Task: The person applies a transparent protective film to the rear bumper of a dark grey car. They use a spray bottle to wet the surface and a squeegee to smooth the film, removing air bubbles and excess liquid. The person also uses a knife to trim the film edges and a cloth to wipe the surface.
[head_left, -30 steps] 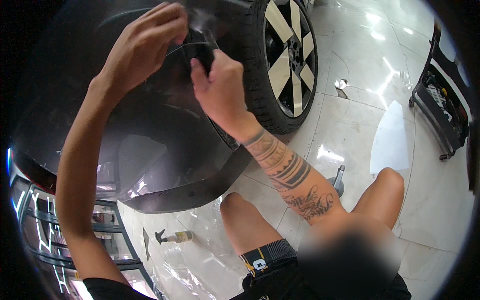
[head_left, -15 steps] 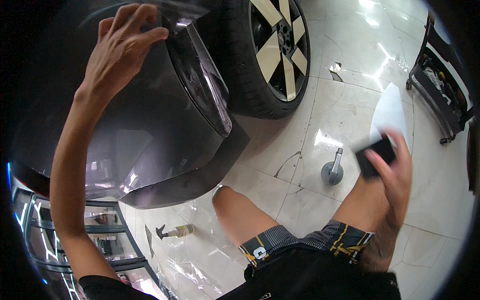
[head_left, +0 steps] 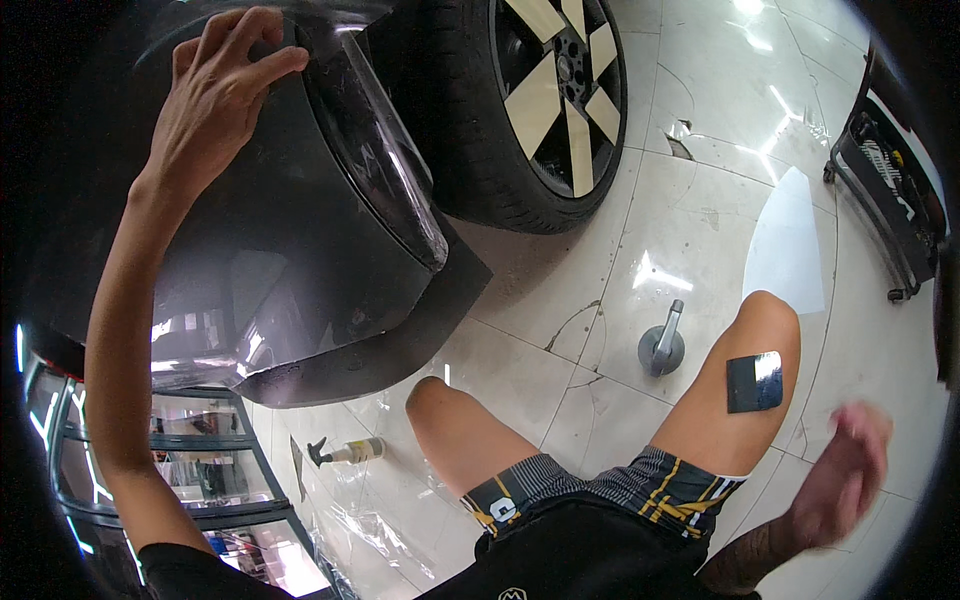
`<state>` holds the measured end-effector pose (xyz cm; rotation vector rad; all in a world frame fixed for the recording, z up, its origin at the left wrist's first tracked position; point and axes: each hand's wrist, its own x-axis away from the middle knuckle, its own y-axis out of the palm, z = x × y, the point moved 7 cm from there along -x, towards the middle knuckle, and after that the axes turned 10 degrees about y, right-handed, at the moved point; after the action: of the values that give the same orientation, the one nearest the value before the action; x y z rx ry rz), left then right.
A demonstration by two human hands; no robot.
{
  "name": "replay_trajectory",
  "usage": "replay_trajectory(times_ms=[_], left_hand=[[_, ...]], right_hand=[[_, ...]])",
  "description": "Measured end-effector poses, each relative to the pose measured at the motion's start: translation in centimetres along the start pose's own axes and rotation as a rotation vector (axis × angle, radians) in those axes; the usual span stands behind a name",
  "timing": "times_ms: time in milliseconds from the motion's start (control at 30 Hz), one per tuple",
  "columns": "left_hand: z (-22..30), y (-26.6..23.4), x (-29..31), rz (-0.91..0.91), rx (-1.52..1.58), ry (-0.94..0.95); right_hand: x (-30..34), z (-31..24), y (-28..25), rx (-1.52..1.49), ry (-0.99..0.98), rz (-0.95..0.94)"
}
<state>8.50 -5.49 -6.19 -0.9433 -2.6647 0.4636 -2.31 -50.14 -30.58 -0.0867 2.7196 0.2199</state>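
My left hand (head_left: 222, 90) is raised at the upper left against the dark grey car panel (head_left: 250, 220). Its fingers are bent toward the thumb, beside the edge of the wheel arch; what they pinch, if anything, I cannot make out. A glossy strip (head_left: 385, 150) runs down along the arch edge. On my right thigh lies a flat black square card (head_left: 752, 383), part dull and part shiny. To the right of that thigh is my right hand (head_left: 850, 470), blurred by motion, away from the card.
A wheel (head_left: 570, 80) with cream spoke panels stands beside the panel. On the tiled floor are a grey suction cup with a handle (head_left: 661, 350), a white sheet (head_left: 785, 245), a spray bottle (head_left: 350, 452) and crumpled clear film (head_left: 375, 545). A black wheeled cart (head_left: 880, 200) stands right.
My right hand has let go of the black card, which now rests on my right thigh, and has moved down and right. My left hand shows slightly further left.
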Motion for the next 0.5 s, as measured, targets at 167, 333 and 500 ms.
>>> replay_trajectory(times_ms=[167, 333, 500], left_hand=[[0.4, 0.6, -0.2, 0.029, 0.01, 0.015], [-0.1, -0.1, -0.3, 0.043, 0.041, -0.012], [0.0, 0.0, 0.0, -0.02, 0.041, -0.027]], right_hand=[[-1.3, -3.8, 16.3, -0.549, -0.156, -0.684], [-2.6, -8.5, 20.5, -1.116, -0.362, -0.604], [-3.9, -7.0, 23.4, -1.499, -0.058, -0.478]])
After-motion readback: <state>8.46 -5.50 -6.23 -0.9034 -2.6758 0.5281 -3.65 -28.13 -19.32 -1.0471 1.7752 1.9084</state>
